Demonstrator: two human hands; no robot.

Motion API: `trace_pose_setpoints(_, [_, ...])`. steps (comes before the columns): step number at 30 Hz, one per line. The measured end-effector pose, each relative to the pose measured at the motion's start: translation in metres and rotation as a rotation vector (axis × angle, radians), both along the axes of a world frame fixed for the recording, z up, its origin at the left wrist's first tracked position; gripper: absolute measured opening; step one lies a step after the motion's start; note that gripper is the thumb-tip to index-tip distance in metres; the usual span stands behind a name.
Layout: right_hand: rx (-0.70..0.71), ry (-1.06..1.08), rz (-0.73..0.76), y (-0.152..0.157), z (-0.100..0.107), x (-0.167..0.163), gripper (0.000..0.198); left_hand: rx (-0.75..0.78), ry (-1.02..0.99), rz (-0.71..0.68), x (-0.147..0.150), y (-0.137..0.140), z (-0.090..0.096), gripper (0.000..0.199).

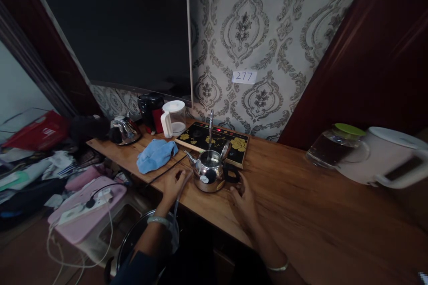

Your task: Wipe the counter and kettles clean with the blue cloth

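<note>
The silver kettle (203,181) stands upright near the front edge of the counter (310,213), under the tap (211,125), presumably so that its mouth lines up with the outlet. Its lid (226,149) is tipped up on the handle side, which leaves the top uncovered. The spout points left and the black handle (231,174) right, within easy reach of the right hand (245,197). That hand's fingers are bent around the air beside the handle; whether they touch it is hard to tell. The left hand (174,185) is loosely curled beside a clear hose (178,200) at the counter's edge (a grip on the hose cannot be made out).

Behind the kettle lies a black panel (238,143) with yellow flowers and a red light. A blue cloth (155,156), a clear jug (178,127) and another metal kettle (125,131) stand or lie to the left; a green-lidded glass jug (331,149) and a large pale jug (371,156) are at the far right. The wood is brown and grained. Beyond are patterned wallpaper (244,29), a dark screen (117,22) and, lower left, a pink stool (72,234) bearing a power strip (78,213).
</note>
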State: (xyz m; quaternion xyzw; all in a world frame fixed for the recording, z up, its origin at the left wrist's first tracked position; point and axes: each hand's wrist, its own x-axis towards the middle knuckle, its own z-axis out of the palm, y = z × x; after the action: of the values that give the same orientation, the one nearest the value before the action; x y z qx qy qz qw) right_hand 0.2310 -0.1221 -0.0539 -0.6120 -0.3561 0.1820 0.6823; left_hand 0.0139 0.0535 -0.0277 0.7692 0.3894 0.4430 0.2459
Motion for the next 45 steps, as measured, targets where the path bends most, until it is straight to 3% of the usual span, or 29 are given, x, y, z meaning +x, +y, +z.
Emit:
trace_pose_setpoints(4, [-0.041, 0.016, 0.005, 0.001, -0.003, 0.003, 0.073, -0.004, 0.006, 0.002, 0.0, 0.001, -0.001, 0.034])
trace_pose_setpoints(11, [0.014, -0.007, -0.004, 0.003, -0.009, 0.003, 0.064, 0.016, -0.002, -0.009, 0.001, 0.0, 0.002, 0.035])
trace_pose_setpoints(35, [-0.032, -0.002, 0.007, -0.003, 0.003, -0.003, 0.063, 0.032, 0.0, 0.013, 0.001, -0.002, 0.002, 0.03])
trace_pose_setpoints(45, [-0.003, 0.001, 0.016, 0.001, -0.006, 0.002, 0.066, 0.035, 0.0, 0.014, 0.002, -0.004, 0.005, 0.028])
